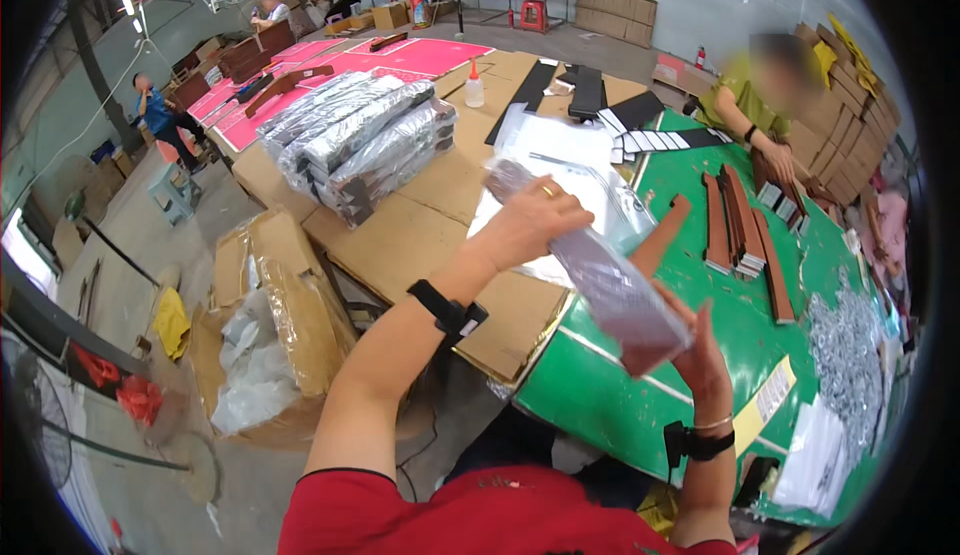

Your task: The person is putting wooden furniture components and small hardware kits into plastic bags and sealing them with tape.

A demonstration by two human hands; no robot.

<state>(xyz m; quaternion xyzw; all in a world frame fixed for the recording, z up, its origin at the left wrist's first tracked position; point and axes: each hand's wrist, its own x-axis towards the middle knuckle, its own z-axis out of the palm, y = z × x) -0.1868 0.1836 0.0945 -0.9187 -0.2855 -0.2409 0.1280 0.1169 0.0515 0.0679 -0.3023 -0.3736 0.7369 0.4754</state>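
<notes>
A long brown piece in a clear plastic sleeve (622,290) slants across in front of me above the table edge. My left hand (535,223) is closed over its upper part, palm down. At its lower end is my right hand (703,355), fingers stretched and apart, against or just beside the sleeve; motion blurs this end. Under the left hand lie flat clear plastic sleeves (545,150) on the cardboard. A bare brown curved piece (662,235) rests on the green tabletop (600,405) just beyond the wrapped one.
Plastic-wrapped bundles (355,135) are stacked on cardboard at left. Several brown pieces (740,225) lie at right, near a co-worker (765,105) handling similar ones. Silvery small packets (845,345) heap at the right edge. An open carton (265,335) stands left of me; a glue bottle (474,87) stands farther back.
</notes>
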